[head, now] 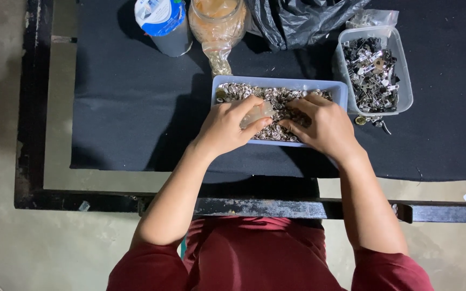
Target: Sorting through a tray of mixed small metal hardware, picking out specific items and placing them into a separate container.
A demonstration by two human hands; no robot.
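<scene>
- The left hand (226,126) is curled shut around a small clear plastic bag (255,114), thumb and fingers pinching it just above the heap of small metal rings (276,129).
- Just beside it, touching the same heap, the right hand (322,125) lies palm down with fingers bent into the rings; whether it has closed on any of them I cannot tell.
- Both hands work inside the pale blue tray (281,83), whose far wall shows beyond the knuckles.
- Judging from this, the bag's mouth is best kept low over the heap and held open, so that loose rings fall back into the tray.
- Past the right hand stands a clear tub of metal clips (373,73); a few strays lie near it on the black cloth (136,108).
- Beyond the tray stand a glass jar (218,21), a blue-and-white tub (163,21) and a black plastic bag (297,19).
</scene>
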